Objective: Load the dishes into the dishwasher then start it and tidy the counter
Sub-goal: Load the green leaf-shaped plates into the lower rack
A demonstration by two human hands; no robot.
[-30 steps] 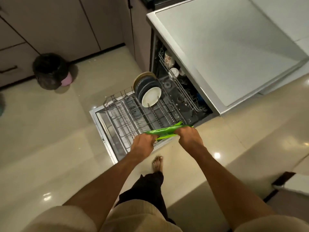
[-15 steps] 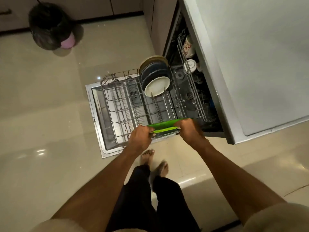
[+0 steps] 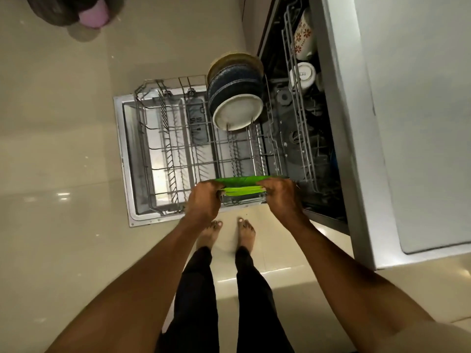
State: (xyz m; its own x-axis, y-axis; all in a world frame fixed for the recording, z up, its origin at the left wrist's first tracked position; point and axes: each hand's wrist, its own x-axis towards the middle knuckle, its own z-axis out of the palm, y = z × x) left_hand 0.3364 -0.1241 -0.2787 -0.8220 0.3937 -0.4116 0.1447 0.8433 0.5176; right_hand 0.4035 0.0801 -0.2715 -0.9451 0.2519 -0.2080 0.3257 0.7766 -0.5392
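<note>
Both hands [image 3: 204,200] [image 3: 283,197] grip green plates [image 3: 239,186], now lower over rack [image 3: 178,154]

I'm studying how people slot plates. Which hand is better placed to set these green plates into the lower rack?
Probably the left hand: it grips the green plates on the side over the lower rack's free tines, while the right hand sits nearer the tub edge.

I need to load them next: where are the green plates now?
Head view, centre: both hands grip the green plates over the lower rack's near edge.
</note>
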